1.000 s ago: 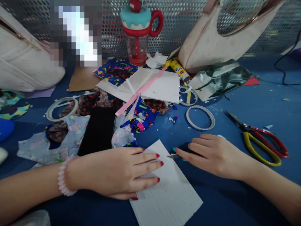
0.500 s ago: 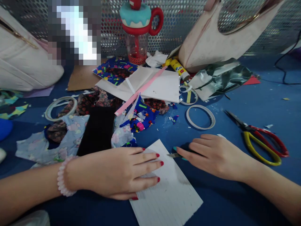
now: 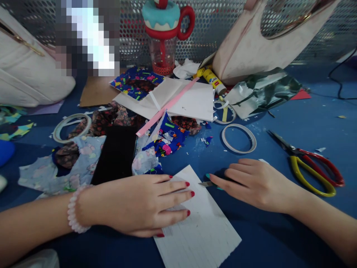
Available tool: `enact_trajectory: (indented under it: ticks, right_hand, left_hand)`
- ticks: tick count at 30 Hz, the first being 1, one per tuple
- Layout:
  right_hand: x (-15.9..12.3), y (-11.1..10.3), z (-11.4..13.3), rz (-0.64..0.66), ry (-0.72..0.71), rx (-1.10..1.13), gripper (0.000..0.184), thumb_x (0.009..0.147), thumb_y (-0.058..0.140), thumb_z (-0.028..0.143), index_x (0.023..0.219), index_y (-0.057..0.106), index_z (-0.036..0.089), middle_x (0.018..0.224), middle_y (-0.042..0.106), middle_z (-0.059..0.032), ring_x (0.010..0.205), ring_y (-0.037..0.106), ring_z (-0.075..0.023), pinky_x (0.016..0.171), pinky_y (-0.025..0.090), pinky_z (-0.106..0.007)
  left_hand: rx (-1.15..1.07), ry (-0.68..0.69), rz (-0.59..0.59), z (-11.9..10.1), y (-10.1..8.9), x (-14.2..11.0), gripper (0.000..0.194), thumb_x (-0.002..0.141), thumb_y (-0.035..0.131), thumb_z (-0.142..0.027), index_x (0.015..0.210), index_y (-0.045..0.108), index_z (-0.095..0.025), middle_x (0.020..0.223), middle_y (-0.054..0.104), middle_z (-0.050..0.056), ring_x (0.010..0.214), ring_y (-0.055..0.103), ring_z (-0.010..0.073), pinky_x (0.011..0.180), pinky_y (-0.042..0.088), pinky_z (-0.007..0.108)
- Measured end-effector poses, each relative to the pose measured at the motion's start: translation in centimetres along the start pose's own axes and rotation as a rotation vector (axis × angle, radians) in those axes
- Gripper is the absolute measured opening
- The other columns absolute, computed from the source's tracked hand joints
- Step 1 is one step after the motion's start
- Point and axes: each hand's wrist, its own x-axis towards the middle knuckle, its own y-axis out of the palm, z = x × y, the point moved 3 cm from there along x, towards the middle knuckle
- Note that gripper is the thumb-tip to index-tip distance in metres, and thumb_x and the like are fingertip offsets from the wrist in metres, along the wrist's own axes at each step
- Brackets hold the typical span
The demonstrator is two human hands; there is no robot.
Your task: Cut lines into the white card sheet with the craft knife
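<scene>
My left hand [image 3: 139, 204] lies flat, fingers spread, pinning the card [image 3: 200, 227] to the tabletop [image 3: 279, 245]. My right hand [image 3: 256, 184] pinches a small blade [image 3: 206, 184] at the card's edge. The card looks thin, light and likely to slide; best held flat near the cut.

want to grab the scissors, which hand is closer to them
Right. The right hand lies on the table just left of the red and yellow scissors, not touching them. The left hand presses on the white sheet, farther off.
</scene>
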Motion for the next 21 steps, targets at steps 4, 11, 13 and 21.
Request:
enact_trajectory:
  ticks: [4, 11, 13, 21]
  right_hand:
    - [-0.02, -0.04, -0.05, -0.001, -0.003, -0.006, 0.023, 0.101, 0.041, 0.011, 0.118, 0.056, 0.009, 0.069, 0.054, 0.0012, 0.062, 0.049, -0.0148, 0.053, 0.033, -0.031]
    - [0.03, -0.05, -0.08, -0.028, 0.020, 0.044, 0.021, 0.100, 0.046, 0.011, 0.117, 0.057, 0.009, 0.069, 0.053, 0.0014, 0.061, 0.048, -0.0145, 0.054, 0.032, -0.031]
    - [-0.01, 0.02, -0.08, -0.017, 0.015, 0.049, 0.021, 0.099, 0.045, 0.010, 0.117, 0.057, 0.009, 0.069, 0.054, 0.0011, 0.062, 0.049, -0.0148, 0.054, 0.032, -0.031]
    - [0.06, 0.07, -0.07, -0.012, 0.013, 0.044, 0.022, 0.100, 0.044, 0.011, 0.116, 0.059, 0.009, 0.069, 0.054, 0.0010, 0.061, 0.050, -0.0147, 0.054, 0.032, -0.031]
  left_hand:
    - [0.000, 0.002, -0.002, 0.03, 0.09, -0.06, 0.041, 0.101, 0.049, -0.040, 0.134, 0.057, -0.017, 0.146, 0.051, 0.013, 0.134, 0.047, 0.0277, 0.102, 0.049, 0.041]
    - [0.007, 0.004, -0.008, -0.02, 0.04, -0.07, 0.041, 0.100, 0.050, -0.040, 0.133, 0.058, -0.017, 0.145, 0.052, 0.013, 0.133, 0.048, 0.0273, 0.102, 0.049, 0.040]
    - [0.011, 0.004, -0.006, -0.09, 0.07, -0.08, 0.042, 0.100, 0.050, -0.041, 0.134, 0.058, -0.017, 0.146, 0.052, 0.013, 0.134, 0.048, 0.0274, 0.102, 0.049, 0.040]
    - [0.003, 0.003, 0.012, 0.02, 0.19, -0.06, 0.042, 0.101, 0.048, -0.040, 0.135, 0.056, -0.017, 0.147, 0.050, 0.014, 0.135, 0.046, 0.0278, 0.102, 0.048, 0.041]
